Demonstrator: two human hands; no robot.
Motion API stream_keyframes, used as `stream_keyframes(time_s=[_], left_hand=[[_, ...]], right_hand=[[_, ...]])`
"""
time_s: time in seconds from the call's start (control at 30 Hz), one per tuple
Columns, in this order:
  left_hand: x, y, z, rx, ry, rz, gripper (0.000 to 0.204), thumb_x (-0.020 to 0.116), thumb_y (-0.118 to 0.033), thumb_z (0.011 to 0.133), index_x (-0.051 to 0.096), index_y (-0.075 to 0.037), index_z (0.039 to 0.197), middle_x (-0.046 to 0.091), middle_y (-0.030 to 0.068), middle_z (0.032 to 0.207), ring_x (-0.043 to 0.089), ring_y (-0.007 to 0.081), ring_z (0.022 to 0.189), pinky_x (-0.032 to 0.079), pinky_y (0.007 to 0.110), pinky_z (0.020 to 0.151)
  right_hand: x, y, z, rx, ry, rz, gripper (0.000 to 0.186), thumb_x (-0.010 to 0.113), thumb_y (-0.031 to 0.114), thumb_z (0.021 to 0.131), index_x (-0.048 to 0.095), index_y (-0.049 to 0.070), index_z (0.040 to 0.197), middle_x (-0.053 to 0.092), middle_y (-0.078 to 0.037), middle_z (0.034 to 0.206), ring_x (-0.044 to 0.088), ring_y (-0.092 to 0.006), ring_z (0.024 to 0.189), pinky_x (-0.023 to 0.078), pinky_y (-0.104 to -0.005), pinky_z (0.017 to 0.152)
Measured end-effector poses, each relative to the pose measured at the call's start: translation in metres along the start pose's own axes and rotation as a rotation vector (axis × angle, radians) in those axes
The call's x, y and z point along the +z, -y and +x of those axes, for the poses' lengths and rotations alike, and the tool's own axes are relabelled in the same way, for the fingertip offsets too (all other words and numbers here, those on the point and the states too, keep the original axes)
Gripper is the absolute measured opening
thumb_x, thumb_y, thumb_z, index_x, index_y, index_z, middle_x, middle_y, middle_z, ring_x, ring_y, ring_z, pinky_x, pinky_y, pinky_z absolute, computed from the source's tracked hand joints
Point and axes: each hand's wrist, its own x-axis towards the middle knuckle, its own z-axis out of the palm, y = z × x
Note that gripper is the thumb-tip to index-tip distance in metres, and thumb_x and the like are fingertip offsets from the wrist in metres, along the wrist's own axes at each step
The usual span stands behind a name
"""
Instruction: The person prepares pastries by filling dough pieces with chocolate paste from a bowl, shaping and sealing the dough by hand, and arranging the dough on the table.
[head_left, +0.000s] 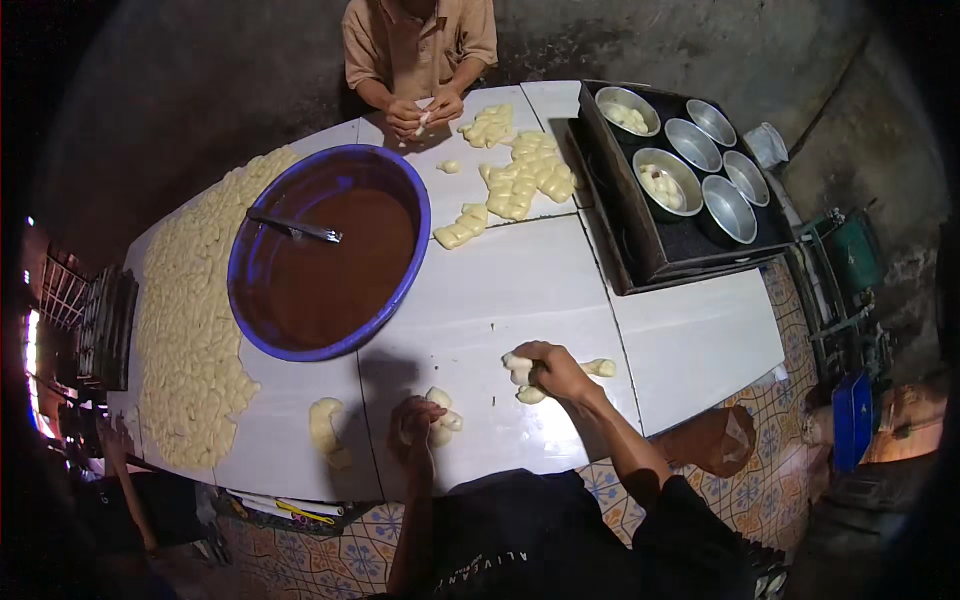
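My left hand (412, 422) is curled at the near edge of the white tiled table, its fingers closed on a pale dough piece; more dough lumps (446, 412) bulge out beside the fingertips. To its right, my right hand (556, 370) bends over another small group of dough pieces (519, 366), fingers closed round one of them. Part of that dough is hidden under the hand, and one piece (600, 368) pokes out on the far side of the wrist. A short strip of joined dough (325, 432) lies left of my left hand.
A large blue basin (420, 215) holds brown filling and a metal-bladed tool (295, 228). Dough pieces (190, 320) cover the table's left end. Across stands a person (420, 50) pinching dough, near more dough (522, 178). Round metal tins (728, 208) sit on a dark tray (655, 250).
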Motion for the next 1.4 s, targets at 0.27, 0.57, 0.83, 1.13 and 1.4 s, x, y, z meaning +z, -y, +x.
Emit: stream_keyframes(time_s=[0.27,0.57,0.83,1.13,1.4], left_hand=[[0.008,0.015,-0.001,0.122,0.099,0.230,0.012,0.056,-0.007,0.092,0.058,0.002,0.100,0.066,0.0078,0.084,0.063,0.0165,0.084,0.049,0.030,0.082],[0.039,0.026,-0.025,-0.025,0.389,0.436,0.012,0.056,-0.001,0.092,0.061,0.004,0.101,0.068,0.0103,0.088,0.066,0.0153,0.086,0.051,0.028,0.081],[0.016,0.075,-0.024,-0.036,0.310,0.199,0.016,0.054,0.007,0.087,0.060,0.004,0.102,0.067,0.0087,0.083,0.065,0.0135,0.082,0.050,0.025,0.078],[0.012,0.063,-0.020,-0.037,0.301,0.165,0.016,0.050,0.009,0.090,0.057,0.004,0.104,0.064,0.0113,0.084,0.064,0.0169,0.080,0.051,0.029,0.080],[0.047,0.025,-0.025,0.007,0.394,0.173,0.036,0.056,-0.005,0.094,0.050,0.008,0.128,0.062,0.0131,0.113,0.059,0.0162,0.103,0.048,0.029,0.092]], right_hand=[[-0.022,0.011,-0.080,0.081,-0.330,-0.377,0.034,0.058,0.006,0.085,0.059,-0.001,0.119,0.054,-0.021,0.118,0.051,-0.0388,0.112,0.044,-0.0433,0.095],[0.048,-0.003,-0.065,-0.021,-0.375,-0.131,0.027,0.065,0.010,0.080,0.063,0.001,0.105,0.052,-0.022,0.108,0.056,-0.0332,0.087,0.048,-0.0402,0.077],[0.049,-0.028,-0.044,0.085,-0.532,0.046,0.023,0.064,0.015,0.084,0.055,0.001,0.100,0.051,-0.019,0.098,0.054,-0.0323,0.088,0.046,-0.0409,0.075],[0.014,0.005,-0.107,0.020,-0.569,-0.688,0.035,0.063,0.004,0.080,0.060,0.004,0.115,0.053,-0.019,0.108,0.053,-0.0334,0.095,0.048,-0.0403,0.078],[0.033,0.074,-0.086,-0.090,-0.175,0.422,0.035,0.069,0.008,0.083,0.065,0.004,0.117,0.041,-0.009,0.126,0.055,-0.0206,0.108,0.047,-0.0298,0.088]])
